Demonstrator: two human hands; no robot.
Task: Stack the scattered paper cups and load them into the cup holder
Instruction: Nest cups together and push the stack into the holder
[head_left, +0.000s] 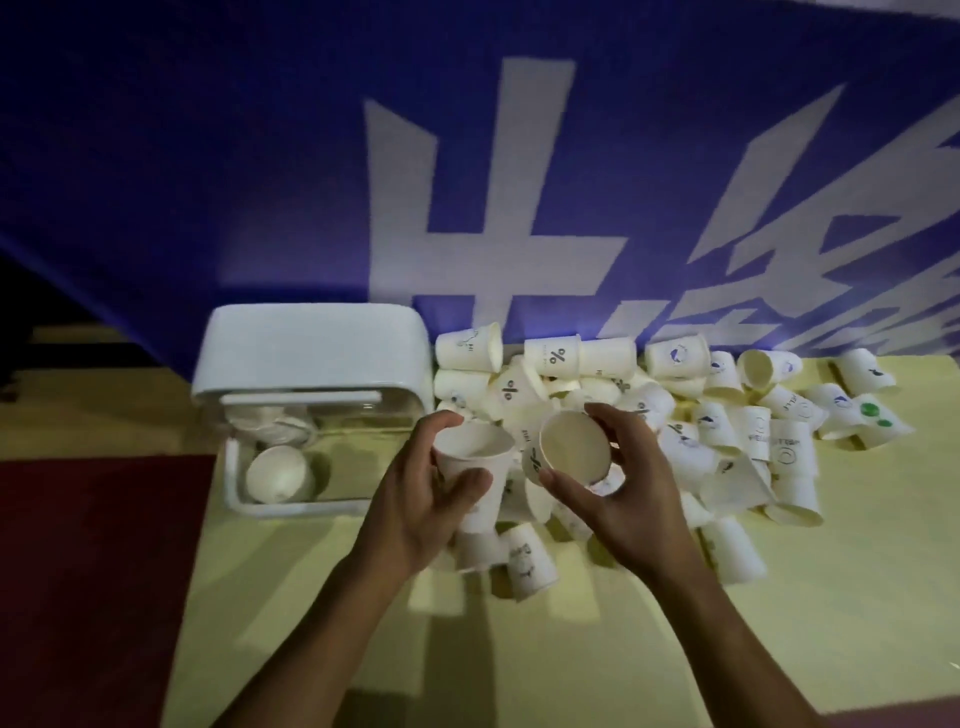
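Note:
My left hand (431, 499) grips an upright white paper cup (470, 460), mouth up. My right hand (623, 483) holds a second paper cup (574, 447) tilted so its open mouth faces me. The two cups sit close together, apart by a small gap. Behind and to the right of them lies a heap of several scattered white paper cups (717, 415), most on their sides, some printed with logos. The white cup holder (311, 358) stands to the left of the heap, and cups (278, 473) lie inside its clear front part.
The pale yellow table (571, 649) carries everything. A blue banner with large white characters (493, 182) hangs right behind the heap. A dark red surface (93, 571) borders the table on the left. More cups (524, 561) lie under my wrists.

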